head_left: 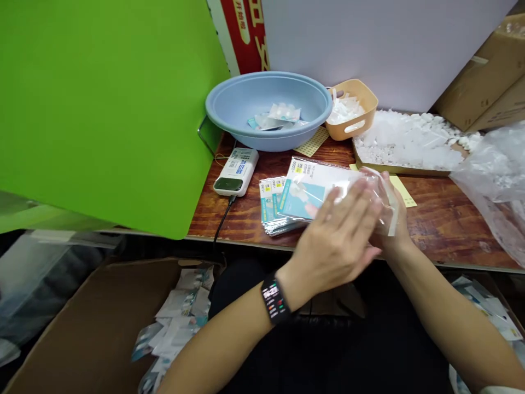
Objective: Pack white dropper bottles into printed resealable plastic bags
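My left hand [338, 241], with a black wristband watch [274, 299], lies flat across a clear plastic-wrapped packet [315, 189] with a blue and white card inside. My right hand [391, 213] sits behind it, gripping the packet's crumpled plastic end. The left hand hides the packet's middle. Just to the left, a small stack of similar blue and white packets [274, 205] lies on the reddish-brown wooden table [447, 219], touching the held packet.
Behind stand a pale blue basin [229, 106] holding packets, a tan basket [355, 123], and a tray of white plastic pieces [406, 143]. A white corded device [237, 172] sits left. A green board [102, 109] rises far left, a clear bag [492, 186] lies right, and a cardboard box [90, 323] with papers sits below.
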Motion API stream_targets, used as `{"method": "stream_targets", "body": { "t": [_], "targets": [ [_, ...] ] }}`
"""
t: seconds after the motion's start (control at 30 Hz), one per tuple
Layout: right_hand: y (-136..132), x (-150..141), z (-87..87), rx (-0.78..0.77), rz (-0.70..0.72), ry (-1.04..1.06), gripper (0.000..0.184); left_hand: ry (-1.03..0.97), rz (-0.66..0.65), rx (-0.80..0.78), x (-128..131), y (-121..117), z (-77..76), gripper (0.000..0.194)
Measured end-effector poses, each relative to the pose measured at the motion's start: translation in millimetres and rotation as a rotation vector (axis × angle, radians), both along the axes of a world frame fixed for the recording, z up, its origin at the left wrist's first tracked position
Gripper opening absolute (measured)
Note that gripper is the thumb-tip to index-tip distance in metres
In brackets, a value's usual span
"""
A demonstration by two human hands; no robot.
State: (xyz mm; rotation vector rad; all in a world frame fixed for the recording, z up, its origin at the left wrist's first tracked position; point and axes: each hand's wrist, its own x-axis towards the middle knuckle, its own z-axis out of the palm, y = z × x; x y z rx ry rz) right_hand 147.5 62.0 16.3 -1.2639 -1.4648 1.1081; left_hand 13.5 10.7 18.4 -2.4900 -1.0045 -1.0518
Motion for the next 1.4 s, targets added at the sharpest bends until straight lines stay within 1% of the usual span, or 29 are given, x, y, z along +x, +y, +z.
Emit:
{"method": "stream_targets", "body": {
  "t": [0.03, 0.1, 0.17, 0.23, 0.3, 0.33, 0.4, 0.47, 0.53, 0.6, 0.67, 0.8, 0.9, 1.03, 1.1, 1.2, 1.23, 1.27, 1.33, 1.4],
  "targets": [
    [-2, -2, 4.0, -0.019, -0.055, 0.043, 0.062, 0.001, 0.052, -0.012, -5, 2, 1.4, 0.053],
    [-7, -8, 10.1, 0.000, -0.123, 0.098, 0.054, 0.010, 0.133, 0.002, -12, 10, 0.7, 0.049],
    [-13, -14, 12.8, 0.082, -0.128, 0.102, 0.048, 0.014, 0.145, 0.050, -16, 18, -3.2, 0.047],
    [-20, -16, 12.6, 0.150, -0.130, 0.089, 0.052, 0.002, 0.133, 0.095, -19, 24, -6.7, 0.045],
    [-26, -11, 11.3, 0.191, -0.108, 0.075, 0.057, -0.039, 0.143, 0.109, -24, 25, -7.3, 0.044],
    [-28, -6, 10.7, 0.242, -0.090, 0.059, 0.057, -0.068, 0.151, 0.107, -27, 24, -6.6, 0.044],
    [-32, 5, 9.7, 0.417, -0.028, 0.002, 0.051, -0.126, 0.165, 0.090, -34, 22, -4.3, 0.046],
    [-35, 16, 9.1, 0.614, 0.085, -0.106, 0.042, -0.159, 0.161, 0.066, -40, 20, -2.4, 0.049],
    [-36, 22, 8.6, 0.720, 0.206, -0.213, 0.036, -0.170, 0.151, 0.051, -44, 20, -1.6, 0.051],
    [-36, 23, 8.1, 0.769, 0.264, -0.276, 0.037, -0.177, 0.147, 0.065, -44, 20, -1.3, 0.051],
    [-37, 22, 7.8, 0.821, 0.283, -0.327, 0.040, -0.178, 0.145, 0.115, -42, 21, -0.7, 0.049],
    [-39, 20, 6.9, 0.889, 0.332, -0.474, 0.037, -0.095, 0.144, 0.218, -36, 18, 3.5, 0.037],
    [-40, 24, 5.0, 0.950, 0.333, -0.550, 0.036, -0.002, 0.159, 0.301, -32, 14, 7.1, 0.030],
    [-41, 26, 4.3, 1.058, 0.312, -0.611, 0.039, 0.069, 0.159, 0.413, -29, 11, 10.1, 0.026],
    [-42, 25, 6.0, 1.112, 0.299, -0.658, 0.032, 0.080, 0.151, 0.446, -26, 9, 11.1, 0.025],
    [-43, 21, 10.4, 1.201, 0.247, -0.752, 0.010, 0.095, 0.129, 0.485, -22, 6, 11.9, 0.024],
    [-43, 20, 12.1, 1.213, 0.236, -0.767, 0.008, 0.101, 0.122, 0.490, -21, 5, 11.8, 0.024],
    [-43, 19, 13.7, 1.207, 0.238, -0.775, 0.013, 0.107, 0.116, 0.491, -19, 4, 11.5, 0.025],
    [-43, 18, 16.2, 1.166, 0.272, -0.760, 0.022, 0.116, 0.108, 0.475, -17, 3, 10.2, 0.026],
    [-43, 19, 17.3, 1.123, 0.315, -0.741, 0.026, 0.123, 0.099, 0.455, -15, 2, 8.4, 0.028]
  ]
}}
